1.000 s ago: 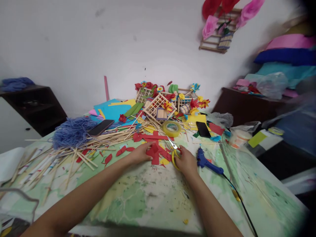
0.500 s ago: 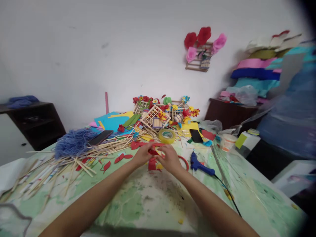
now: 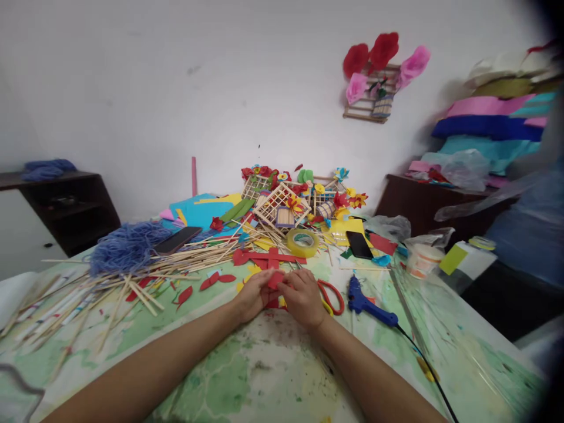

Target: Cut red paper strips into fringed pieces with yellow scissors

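Note:
Between my two hands is a small piece of red paper or felt [image 3: 275,280]. My left hand [image 3: 257,294] grips it from the left, fingers curled around its edge. My right hand [image 3: 302,295] pinches it from the right, fingers bent. Red strips [image 3: 273,257] lie crossed on the table just beyond, with more red showing under my hands. Close to my right hand lie scissors with red handles [image 3: 333,298], partly hidden. A yellow cut-out shape [image 3: 250,275] pokes out beside my left hand.
A blue glue gun [image 3: 370,305] with a black cord lies to the right. Yellow tape [image 3: 302,242] sits beyond my hands. Wooden sticks [image 3: 194,255], blue yarn [image 3: 127,249] and phones [image 3: 359,244] surround the work. Stick lattices with flowers [image 3: 282,205] stand at the back.
My hands have come lower and nearer me, and my right hand's fingers have curled in more. The red piece shows more plainly between them. The view has shifted slightly left.

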